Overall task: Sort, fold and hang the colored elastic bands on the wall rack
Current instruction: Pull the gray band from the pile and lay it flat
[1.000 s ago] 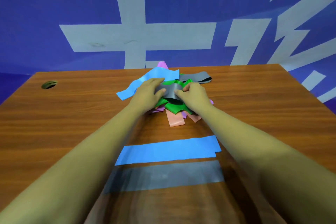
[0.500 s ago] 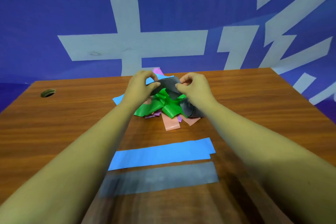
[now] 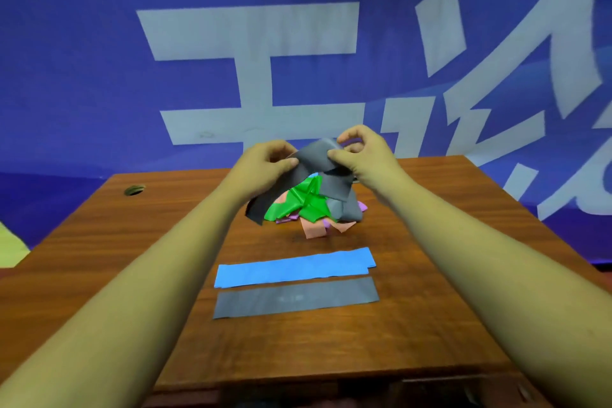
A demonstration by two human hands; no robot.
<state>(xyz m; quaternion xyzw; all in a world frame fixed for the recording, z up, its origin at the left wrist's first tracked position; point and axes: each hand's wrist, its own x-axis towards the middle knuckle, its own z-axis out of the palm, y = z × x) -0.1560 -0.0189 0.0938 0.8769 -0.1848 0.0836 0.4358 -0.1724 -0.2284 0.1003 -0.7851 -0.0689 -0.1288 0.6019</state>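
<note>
Currently sorting: we pinch the grey band (image 3: 316, 157) with left hand (image 3: 265, 167) and right hand (image 3: 362, 156); next it needs freeing from the pile (image 3: 298, 205).

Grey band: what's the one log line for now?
left hand: pinches grey band | right hand: pinches it | pile: beneath
</note>
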